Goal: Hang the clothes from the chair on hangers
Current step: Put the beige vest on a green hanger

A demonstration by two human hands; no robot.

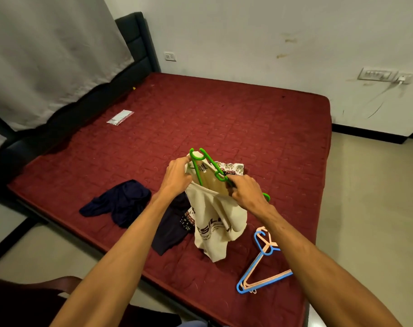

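Shirt (212, 215) hangs over the mattress (248, 119), its hem touching it, with a green hanger (195, 165) partly inside its neck. Left hand (177, 175) pinches the collar; right hand (246, 192) curls round the hanger. Navy clothes (120, 201) lie left, spare hangers (268, 250) right.

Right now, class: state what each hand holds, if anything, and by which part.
The left hand grips the cream T-shirt at its neck opening; the right hand grips the green hanger along one arm.
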